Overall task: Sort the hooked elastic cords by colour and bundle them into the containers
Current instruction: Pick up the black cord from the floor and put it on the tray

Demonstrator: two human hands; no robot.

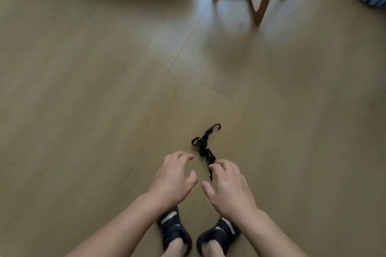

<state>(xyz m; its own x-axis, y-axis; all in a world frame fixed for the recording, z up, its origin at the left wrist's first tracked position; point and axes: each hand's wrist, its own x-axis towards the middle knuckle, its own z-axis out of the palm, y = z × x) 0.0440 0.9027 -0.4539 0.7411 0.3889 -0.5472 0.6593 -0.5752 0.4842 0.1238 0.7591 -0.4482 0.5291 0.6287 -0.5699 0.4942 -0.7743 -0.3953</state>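
Wood floor (104, 89), black cord (203, 148) pointing away, right hand (229, 188) pinching it; left hand (173, 179) loose

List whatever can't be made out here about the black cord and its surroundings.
Head view only.
1. black cord: tangled and small; one cord or several is unclear, and the right hand pinching it covers part of its near end.
2. containers: none in frame.
3. wooden stool: top cut off by the upper edge, blurred.
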